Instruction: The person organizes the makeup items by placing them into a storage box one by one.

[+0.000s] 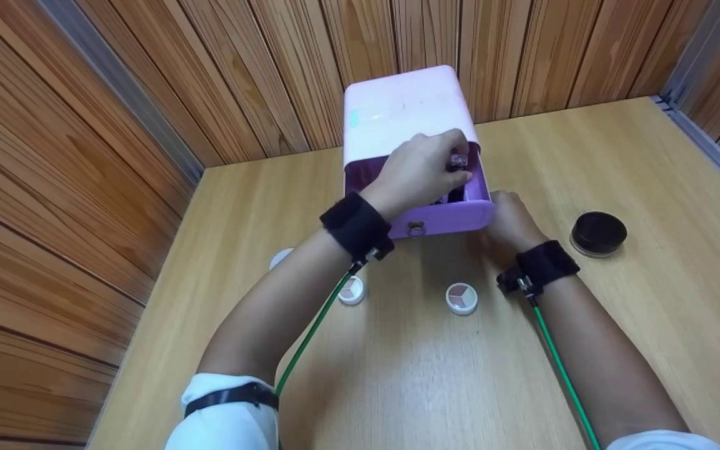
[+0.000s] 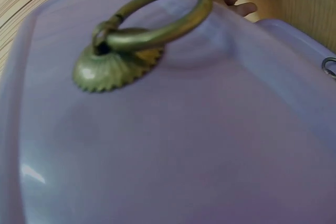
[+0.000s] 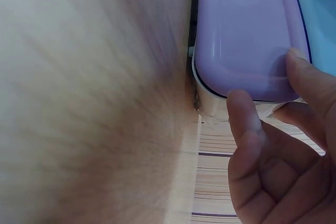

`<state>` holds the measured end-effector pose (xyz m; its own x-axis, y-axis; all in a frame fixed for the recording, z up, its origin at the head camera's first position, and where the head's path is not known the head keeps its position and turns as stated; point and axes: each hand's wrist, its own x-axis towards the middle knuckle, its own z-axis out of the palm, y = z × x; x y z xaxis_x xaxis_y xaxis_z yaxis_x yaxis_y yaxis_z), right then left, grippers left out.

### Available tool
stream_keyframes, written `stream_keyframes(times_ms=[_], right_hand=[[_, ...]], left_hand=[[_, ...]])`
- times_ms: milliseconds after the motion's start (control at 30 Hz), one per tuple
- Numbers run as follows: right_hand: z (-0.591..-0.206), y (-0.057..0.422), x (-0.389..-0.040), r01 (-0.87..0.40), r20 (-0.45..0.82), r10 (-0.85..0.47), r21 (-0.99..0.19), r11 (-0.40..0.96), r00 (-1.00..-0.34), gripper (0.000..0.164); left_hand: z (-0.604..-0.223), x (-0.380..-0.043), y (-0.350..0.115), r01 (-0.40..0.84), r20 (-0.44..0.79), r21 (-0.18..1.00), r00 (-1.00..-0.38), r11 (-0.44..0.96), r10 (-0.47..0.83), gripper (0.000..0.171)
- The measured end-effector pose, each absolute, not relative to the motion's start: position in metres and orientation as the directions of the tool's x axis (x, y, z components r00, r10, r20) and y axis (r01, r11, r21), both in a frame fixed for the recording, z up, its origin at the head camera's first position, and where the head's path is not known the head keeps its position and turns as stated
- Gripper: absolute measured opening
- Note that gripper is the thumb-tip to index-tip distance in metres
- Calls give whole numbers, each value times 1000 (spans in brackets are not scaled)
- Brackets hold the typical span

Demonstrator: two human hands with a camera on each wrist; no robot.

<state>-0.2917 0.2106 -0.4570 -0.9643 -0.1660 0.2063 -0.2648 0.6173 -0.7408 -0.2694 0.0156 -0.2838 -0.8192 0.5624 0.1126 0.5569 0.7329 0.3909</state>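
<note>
On the table stands a pink drawer box (image 1: 404, 115). Its upper purple drawer (image 1: 450, 215) is pulled out, with a brass ring handle (image 2: 157, 19) on the front. Over this drawer, my left hand (image 1: 419, 165) pinches a small dark item with a glittery top (image 1: 458, 161); its exact kind cannot be told. My right hand (image 1: 513, 219) is low at the box's right side. In the right wrist view its thumb and fingers hold the corner by a lower purple drawer (image 3: 247, 40), beside a blue drawer (image 3: 320, 30). The drawer's contents are mostly hidden.
Two small round three-shade makeup pans (image 1: 462, 299) lie in front of the box, one beside my left forearm. Another white round thing (image 1: 280, 257) is partly behind that arm. A dark-lidded round jar (image 1: 598, 234) stands at right. Wood-panel walls (image 1: 429, 37) border the table.
</note>
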Motion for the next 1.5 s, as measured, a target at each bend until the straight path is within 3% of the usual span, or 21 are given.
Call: stream_keyframes(times_ms=[633,800,1167,1500], right_hand=[[-459,211,-293,-276,239,-146,-719,638,-960,19],[-459,212,-293,-268,240,-131,-726,633,-962,18],[-457,211,-291,-253,218,-133,-752,609,-967,19],[-458,213,-292,-285,241,-156,-730,621,-958,18]], left_hand=[[-296,-271,22,521,16,331,-837,787,547,33],[-296,-271,23,518,-23,298,-836,802,549,21],[-295,-273,23,525,-118,255,-816,812,565,30],[-293,-272,25,508,-144,246,-823,825,550,24]])
